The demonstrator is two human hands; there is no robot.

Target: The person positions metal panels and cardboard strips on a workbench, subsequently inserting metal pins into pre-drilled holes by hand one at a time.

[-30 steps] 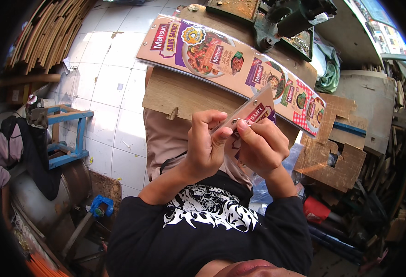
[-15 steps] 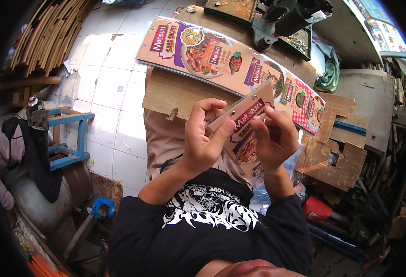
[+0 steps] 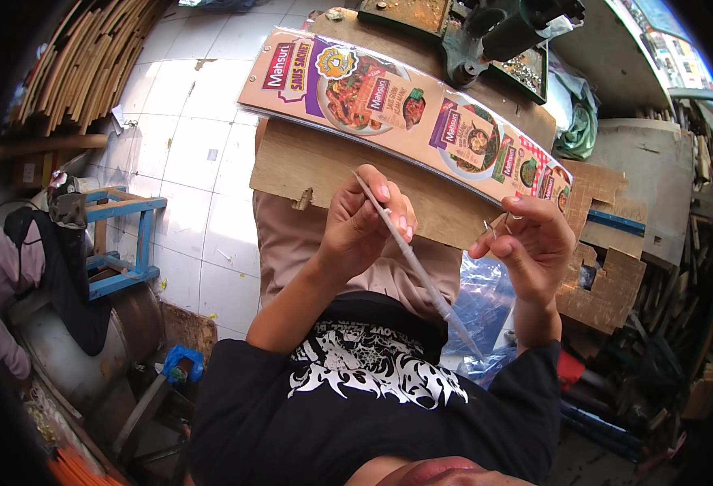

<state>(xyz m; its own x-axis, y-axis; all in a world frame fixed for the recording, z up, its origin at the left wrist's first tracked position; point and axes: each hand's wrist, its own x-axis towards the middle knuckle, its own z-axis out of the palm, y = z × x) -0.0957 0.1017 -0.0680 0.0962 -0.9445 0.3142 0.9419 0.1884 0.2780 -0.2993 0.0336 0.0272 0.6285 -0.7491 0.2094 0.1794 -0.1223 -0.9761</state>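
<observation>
My left hand [image 3: 366, 225] pinches a printed card [image 3: 421, 271] in clear plastic near its upper end. The card is turned almost edge-on, slanting down to the right before my shirt, so its print is hidden. My right hand [image 3: 539, 247], apart from the card, has its fingers curled around thin wire hooks [image 3: 493, 228], whose ends stick out at the fingertips; their exact shape is too small to tell. Beyond both hands, a stack of long printed cards [image 3: 421, 121] in tan and purple with food pictures lies across a wooden board [image 3: 348, 166].
A dark metal machine [image 3: 466, 57] and a tray of small metal bits [image 3: 525, 74] stand at the far side. Clear plastic [image 3: 486, 296] lies below my right hand. Cut cardboard [image 3: 604, 287] is at right, a blue stool frame [image 3: 139, 243] and wood strips [image 3: 89, 65] at left.
The card has turned from face-up to nearly edge-on in my left hand. My right hand has moved away from it to the right, with thin hooks now showing between its fingers.
</observation>
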